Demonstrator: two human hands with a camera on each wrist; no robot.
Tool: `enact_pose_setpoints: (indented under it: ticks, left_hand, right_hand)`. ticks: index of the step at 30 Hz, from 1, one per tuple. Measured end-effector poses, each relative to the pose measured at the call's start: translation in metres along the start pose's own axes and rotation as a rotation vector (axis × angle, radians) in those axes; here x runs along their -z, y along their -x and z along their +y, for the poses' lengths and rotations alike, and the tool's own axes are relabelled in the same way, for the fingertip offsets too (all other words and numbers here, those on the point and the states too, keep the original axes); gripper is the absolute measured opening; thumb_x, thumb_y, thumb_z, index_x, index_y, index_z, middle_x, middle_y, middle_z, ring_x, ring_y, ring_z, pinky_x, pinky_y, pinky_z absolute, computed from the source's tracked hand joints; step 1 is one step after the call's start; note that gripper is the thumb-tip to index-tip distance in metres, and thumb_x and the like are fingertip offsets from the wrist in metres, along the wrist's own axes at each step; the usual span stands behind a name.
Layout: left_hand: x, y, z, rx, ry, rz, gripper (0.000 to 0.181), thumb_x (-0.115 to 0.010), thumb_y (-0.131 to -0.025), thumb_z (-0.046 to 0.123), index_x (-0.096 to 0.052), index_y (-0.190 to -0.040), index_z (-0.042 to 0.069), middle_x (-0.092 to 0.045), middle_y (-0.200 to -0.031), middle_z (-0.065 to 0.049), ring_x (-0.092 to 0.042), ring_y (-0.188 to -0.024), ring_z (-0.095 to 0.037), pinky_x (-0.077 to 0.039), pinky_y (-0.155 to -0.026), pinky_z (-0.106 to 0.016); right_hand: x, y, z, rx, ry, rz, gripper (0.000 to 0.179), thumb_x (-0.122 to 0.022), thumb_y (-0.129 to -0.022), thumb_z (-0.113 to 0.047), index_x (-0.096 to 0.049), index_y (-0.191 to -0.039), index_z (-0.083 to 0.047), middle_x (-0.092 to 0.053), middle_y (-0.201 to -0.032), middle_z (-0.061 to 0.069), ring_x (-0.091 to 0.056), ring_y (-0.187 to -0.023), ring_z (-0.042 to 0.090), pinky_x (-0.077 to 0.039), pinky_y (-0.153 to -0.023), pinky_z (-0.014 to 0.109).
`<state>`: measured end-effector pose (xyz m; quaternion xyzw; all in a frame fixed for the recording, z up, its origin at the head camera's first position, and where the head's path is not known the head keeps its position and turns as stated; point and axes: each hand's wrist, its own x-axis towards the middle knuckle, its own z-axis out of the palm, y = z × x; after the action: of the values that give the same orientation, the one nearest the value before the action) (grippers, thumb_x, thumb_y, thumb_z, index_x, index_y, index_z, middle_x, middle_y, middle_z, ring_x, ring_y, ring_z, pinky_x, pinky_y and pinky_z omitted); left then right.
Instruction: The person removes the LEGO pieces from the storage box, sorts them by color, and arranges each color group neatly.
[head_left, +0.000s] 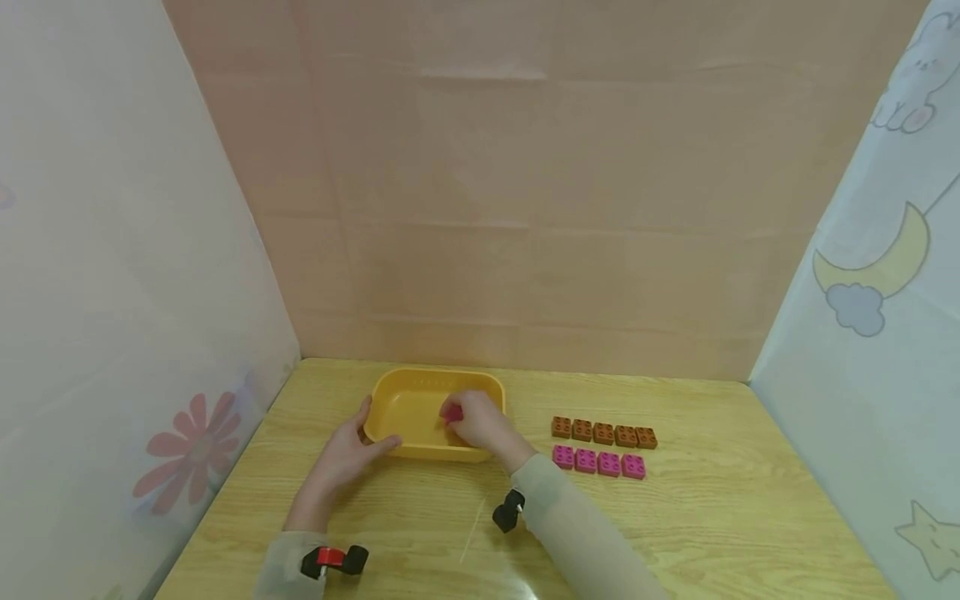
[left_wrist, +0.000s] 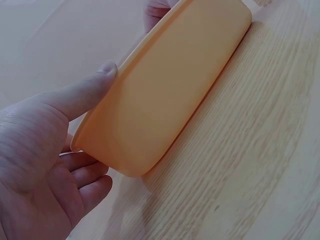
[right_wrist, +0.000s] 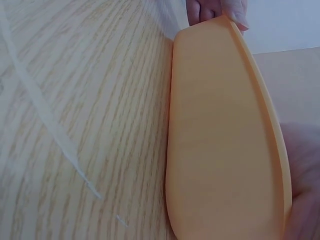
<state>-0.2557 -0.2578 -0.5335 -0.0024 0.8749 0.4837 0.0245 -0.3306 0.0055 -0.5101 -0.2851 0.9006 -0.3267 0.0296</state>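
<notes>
A yellow plastic basin stands toward the left of the wooden table. My left hand grips its left end, thumb on the near rim and fingers round the outer wall, as the left wrist view shows with the hand close up. Inside the basin, my right hand pinches a pink toy brick, mostly covered by the fingers. The right wrist view shows the basin's outer wall and only part of the right hand beyond the rim; the brick is hidden there.
Right of the basin lie a row of several orange-brown toy bricks and, nearer me, a row of several pink toy bricks. A beige wall covering rises behind the table, with printed white coverings at both sides.
</notes>
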Motion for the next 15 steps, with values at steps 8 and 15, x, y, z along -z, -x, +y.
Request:
enact_pose_setpoints:
  ticks: [8, 15]
  left_hand:
    - [0.0007, 0.0008, 0.0001, 0.018, 0.003, 0.001, 0.11, -0.082, -0.097, 0.042, -0.012, -0.17, -0.001, -0.018, -0.174, -0.024, -0.029, -0.157, -0.042, -0.028, -0.126, -0.054]
    - [0.0015, -0.0005, 0.0007, 0.023, 0.013, 0.0, 0.109, -0.082, -0.097, 0.039, -0.011, -0.17, 0.0, -0.018, -0.175, -0.023, -0.028, -0.157, -0.041, -0.028, -0.126, -0.053]
  right_hand:
    - [-0.0004, -0.0002, 0.0001, -0.03, -0.048, -0.017, 0.019, -0.084, -0.091, -0.001, -0.077, -0.107, -0.009, -0.074, -0.1, 0.001, -0.066, -0.093, 0.016, -0.057, -0.087, 0.034]
    - [-0.0018, -0.0013, -0.0011, -0.052, -0.019, -0.026, 0.028, -0.082, -0.09, 0.004, -0.078, -0.117, -0.002, -0.077, -0.109, 0.008, -0.073, -0.098, 0.019, -0.061, -0.09, 0.036]
